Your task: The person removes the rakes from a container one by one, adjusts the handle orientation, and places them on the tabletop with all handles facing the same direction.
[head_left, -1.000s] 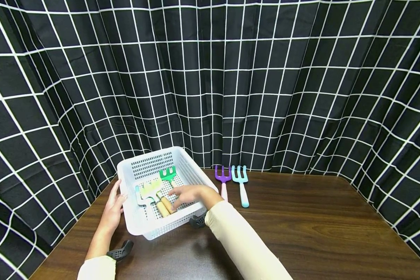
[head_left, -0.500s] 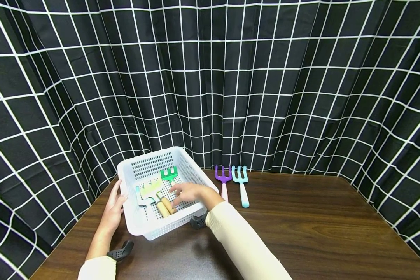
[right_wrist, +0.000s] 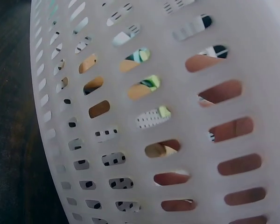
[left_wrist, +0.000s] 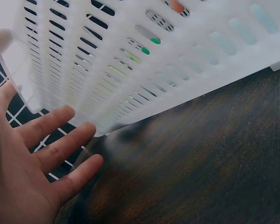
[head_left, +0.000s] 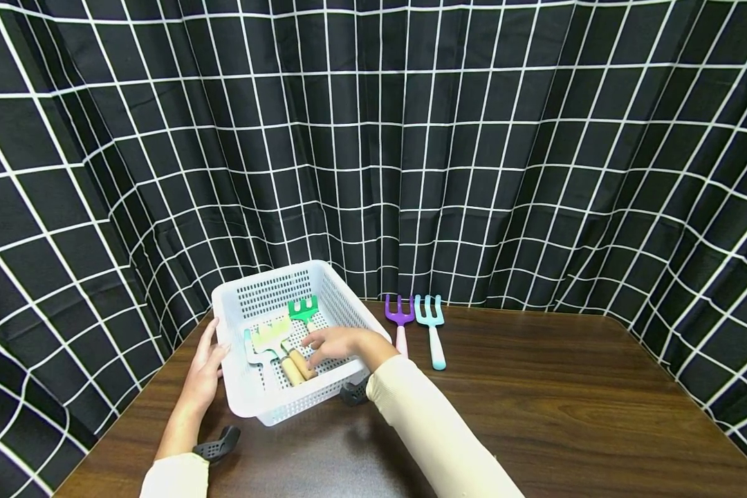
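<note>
A white slotted plastic basket [head_left: 270, 294] stands on the table at left. My left hand [head_left: 200, 373] rests against its left side, with fingers spread and fairly straight by the slotted wall in the left wrist view. Inside the basket, my right hand [head_left: 345, 344] reaches over the right front rim. Its index finger and thumb are apart, above a green hand fork [head_left: 302, 308] whose handle runs beneath the hand. Beside it lie a patterned yellow-green trowel [head_left: 270, 335], two wooden handles [head_left: 301, 362] and a white tool with a pale blue tip [head_left: 255, 353]. The wall [right_wrist: 130, 107] covers most of the right fingers in the right wrist view.
To the basket's right, a purple hand fork [head_left: 400, 315] with a pink handle and a light blue hand fork [head_left: 429, 315] lie side by side on the brown wooden table [head_left: 535, 387]. A black curtain [head_left: 473, 152] with white grid lines surrounds the table's back and sides.
My right index finger has lifted and straightened a little, and the green hand fork has shifted very slightly right. The left hand stays at the basket. The head view has turned slightly.
</note>
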The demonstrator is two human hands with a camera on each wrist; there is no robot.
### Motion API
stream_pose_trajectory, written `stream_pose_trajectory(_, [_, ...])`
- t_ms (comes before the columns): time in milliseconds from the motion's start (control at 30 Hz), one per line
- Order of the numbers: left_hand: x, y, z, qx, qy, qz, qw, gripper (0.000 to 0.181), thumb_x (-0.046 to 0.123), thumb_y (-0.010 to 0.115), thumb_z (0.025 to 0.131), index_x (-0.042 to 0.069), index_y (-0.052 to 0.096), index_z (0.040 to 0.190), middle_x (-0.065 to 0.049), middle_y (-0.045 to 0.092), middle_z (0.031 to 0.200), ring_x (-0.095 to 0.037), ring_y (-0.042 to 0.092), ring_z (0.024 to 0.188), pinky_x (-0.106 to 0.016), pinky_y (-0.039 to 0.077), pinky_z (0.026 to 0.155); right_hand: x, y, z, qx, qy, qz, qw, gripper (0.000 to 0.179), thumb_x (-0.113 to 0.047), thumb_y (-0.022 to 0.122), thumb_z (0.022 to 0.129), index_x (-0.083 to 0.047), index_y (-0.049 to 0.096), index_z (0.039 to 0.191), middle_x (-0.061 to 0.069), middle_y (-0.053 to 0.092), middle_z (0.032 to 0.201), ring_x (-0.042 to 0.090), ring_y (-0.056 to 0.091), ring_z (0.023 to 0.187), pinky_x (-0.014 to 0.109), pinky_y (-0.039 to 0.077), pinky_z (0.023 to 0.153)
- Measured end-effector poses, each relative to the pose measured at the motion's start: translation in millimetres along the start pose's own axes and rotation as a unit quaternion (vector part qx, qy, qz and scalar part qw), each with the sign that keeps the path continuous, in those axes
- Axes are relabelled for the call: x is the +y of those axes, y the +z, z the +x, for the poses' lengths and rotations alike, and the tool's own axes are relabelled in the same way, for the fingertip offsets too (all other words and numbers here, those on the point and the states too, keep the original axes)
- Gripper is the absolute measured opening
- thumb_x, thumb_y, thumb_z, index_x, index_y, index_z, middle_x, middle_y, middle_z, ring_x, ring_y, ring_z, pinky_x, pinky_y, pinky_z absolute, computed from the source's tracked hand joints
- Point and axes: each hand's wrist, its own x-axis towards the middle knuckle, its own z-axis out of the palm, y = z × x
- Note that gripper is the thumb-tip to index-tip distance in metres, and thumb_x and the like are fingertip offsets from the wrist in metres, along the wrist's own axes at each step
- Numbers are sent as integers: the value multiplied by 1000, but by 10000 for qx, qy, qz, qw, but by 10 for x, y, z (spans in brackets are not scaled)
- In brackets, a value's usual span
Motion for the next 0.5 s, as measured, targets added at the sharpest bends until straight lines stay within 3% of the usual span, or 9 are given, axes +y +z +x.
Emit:
stream_pose_trajectory(233, [3,12,4,35,76,-80,9999,57,21,32,106,9,8,156,-29,44,126,-4,58,93,-24,48,71,-6,-12,10,165,-119,-55,9998,60,-29,68,85,-12,51,140,9,57,134,23,52,122,38,36,101])
stream_pose_trajectory(500, [25,13,-7,2,-8,37,10000,59,24,33,106,13,7,157,-28,45,129,-1,55,95,-24,45,75,-19,-39,21,1095,-376,182,9931,47,-24,71,83,-9,63,127,1,67,106,14,59,98,31,44,87])
